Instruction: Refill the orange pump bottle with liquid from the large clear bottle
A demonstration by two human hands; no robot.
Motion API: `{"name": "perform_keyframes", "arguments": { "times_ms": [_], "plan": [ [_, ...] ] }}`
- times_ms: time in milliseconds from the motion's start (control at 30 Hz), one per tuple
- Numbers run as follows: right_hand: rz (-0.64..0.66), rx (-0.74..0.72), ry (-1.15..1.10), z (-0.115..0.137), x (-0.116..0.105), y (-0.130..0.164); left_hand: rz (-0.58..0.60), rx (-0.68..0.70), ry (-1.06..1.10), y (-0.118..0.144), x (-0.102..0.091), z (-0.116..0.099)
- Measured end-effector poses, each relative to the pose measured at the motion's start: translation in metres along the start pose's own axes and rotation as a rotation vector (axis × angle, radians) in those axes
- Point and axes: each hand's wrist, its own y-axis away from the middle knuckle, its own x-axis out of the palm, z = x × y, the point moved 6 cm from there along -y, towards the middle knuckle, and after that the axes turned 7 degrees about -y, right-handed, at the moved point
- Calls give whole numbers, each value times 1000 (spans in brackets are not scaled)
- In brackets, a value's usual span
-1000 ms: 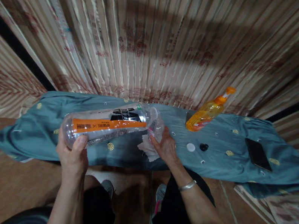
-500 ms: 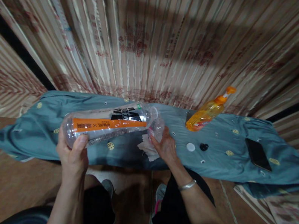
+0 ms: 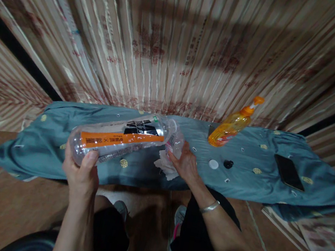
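A large clear plastic bottle (image 3: 124,135) with an orange, silver and black label lies nearly level, its open mouth pointing right. My left hand (image 3: 83,167) is closed around its base, thumb on the near side. With fingers wrapped round it, my right hand (image 3: 186,163) holds a small clear plastic bottle (image 3: 178,141) against the large bottle's mouth. The two necks meet or overlap; the exact contact is hard to make out. Beneath the right hand is a crumpled white tissue (image 3: 167,166), which may be touching the fingers.
On the teal cloth (image 3: 143,175) stands a pump bottle (image 3: 229,129) of orange liquid. Nearer me lie a white cap (image 3: 213,164) and a black cap (image 3: 228,164). A dark phone (image 3: 289,172) rests at the right. A striped curtain (image 3: 178,59) hangs directly behind the cloth.
Almost nothing differs. Both hands keep the two bottles mouth to mouth, with only a very slight shift of the small bottle.
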Motion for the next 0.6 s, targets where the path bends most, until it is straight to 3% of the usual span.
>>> {"name": "perform_keyframes", "arguments": {
  "times_ms": [333, 600],
  "plan": [
    [5, -13, 26, -1, 1, 0, -23, -48, 100, 0, 1, -7],
    [2, -1, 39, -1, 2, 0, 6, -2, 18, 0, 0, -3]
  ]
}}
